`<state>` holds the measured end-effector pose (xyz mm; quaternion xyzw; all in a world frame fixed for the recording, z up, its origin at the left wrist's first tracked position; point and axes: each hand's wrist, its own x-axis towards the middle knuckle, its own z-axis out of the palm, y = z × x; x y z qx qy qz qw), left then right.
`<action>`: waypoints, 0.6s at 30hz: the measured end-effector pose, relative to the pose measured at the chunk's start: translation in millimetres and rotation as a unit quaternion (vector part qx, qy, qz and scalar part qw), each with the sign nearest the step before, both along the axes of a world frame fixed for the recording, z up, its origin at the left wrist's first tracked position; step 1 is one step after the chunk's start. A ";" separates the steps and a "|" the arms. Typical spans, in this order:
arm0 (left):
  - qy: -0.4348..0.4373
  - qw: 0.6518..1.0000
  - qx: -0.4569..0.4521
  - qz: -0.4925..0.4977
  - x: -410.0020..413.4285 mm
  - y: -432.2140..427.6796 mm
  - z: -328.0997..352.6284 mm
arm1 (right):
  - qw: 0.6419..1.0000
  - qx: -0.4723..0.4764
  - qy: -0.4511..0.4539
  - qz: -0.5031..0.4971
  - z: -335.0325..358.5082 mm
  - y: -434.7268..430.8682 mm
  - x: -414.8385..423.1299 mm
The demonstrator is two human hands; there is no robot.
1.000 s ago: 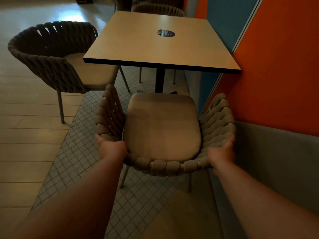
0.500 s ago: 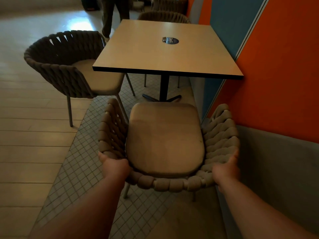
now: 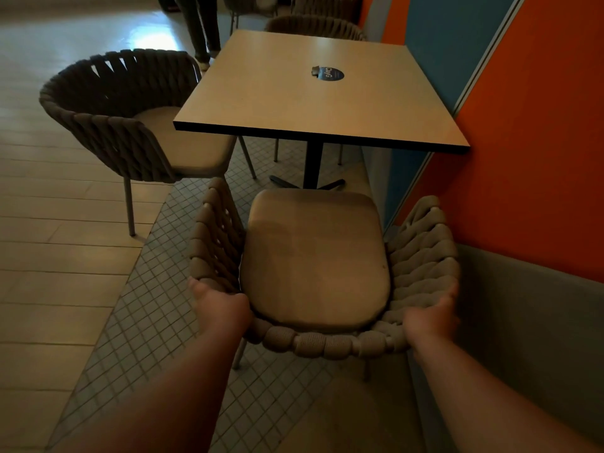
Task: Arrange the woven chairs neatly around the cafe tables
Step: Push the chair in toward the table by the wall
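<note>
A person's left hand (image 3: pixel 222 308) and right hand (image 3: pixel 431 318) each grip the curved woven back of the near chair (image 3: pixel 313 263), which faces the square table (image 3: pixel 310 93) beyond.

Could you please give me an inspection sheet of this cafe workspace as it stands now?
Surface: table top bare but for a round dark sticker.
Job's things: near chair faces the table, seat fully in view short of its edge; left chair partly under the top; far chair behind the table.
Clutter: nothing seen.
Grippers: left hand and right hand each grip the near chair's woven back rim.
Cables: nothing seen.
Surroundings: orange and blue wall at right; tiled floor; a person's legs beyond.
</note>
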<state>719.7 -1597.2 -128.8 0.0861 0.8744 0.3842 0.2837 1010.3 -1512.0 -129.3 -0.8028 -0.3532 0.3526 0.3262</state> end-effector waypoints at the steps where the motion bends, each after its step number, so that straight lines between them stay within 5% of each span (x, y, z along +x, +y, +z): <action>1: 0.000 1.000 0.003 -0.002 -1.6 5.0 -0.1 | 1.000 0.003 -0.002 0.002 -0.3 5.3 -1.8; 14: 0.009 0.999 0.031 -0.008 -4.7 13.9 -8.0 | 1.000 0.023 0.004 0.001 -1.0 15.7 -2.0; 18: -0.005 0.994 -0.087 -0.059 -8.2 18.9 5.7 | 0.996 -0.056 -0.023 0.062 5.9 19.7 4.9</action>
